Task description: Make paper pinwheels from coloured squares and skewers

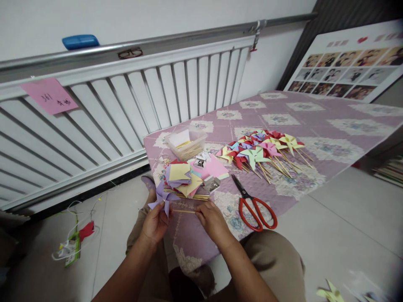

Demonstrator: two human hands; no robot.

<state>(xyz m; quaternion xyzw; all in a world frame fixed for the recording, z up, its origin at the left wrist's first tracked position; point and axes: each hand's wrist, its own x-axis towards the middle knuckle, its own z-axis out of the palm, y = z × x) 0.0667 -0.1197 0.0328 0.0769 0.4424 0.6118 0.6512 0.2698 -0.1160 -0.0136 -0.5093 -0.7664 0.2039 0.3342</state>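
Note:
A purple paper pinwheel point(161, 194) is pinched at its middle in my left hand point(155, 225), near the table's left edge. From it a thin wooden stick point(184, 212) runs to the right, and the fingers of my right hand point(214, 221) are closed on its far end. How the stick meets the pinwheel is hidden by my left fingers. Just beyond my hands lie stacked paper pieces point(179, 173) in yellow, purple and red, on top of a bundle of sticks point(201, 196). Scissors with red handles point(252, 205) rest to the right of my right hand.
Several finished pinwheels point(255, 157) lie heaped on the flowered tablecloth point(315, 157). A clear plastic box point(199, 138) holds paper and sticks. Pink paper sheets point(214, 167) and a small packet point(212, 183) lie nearby. A white radiator point(176, 92) lines the wall; a power strip point(74, 249) is on the floor.

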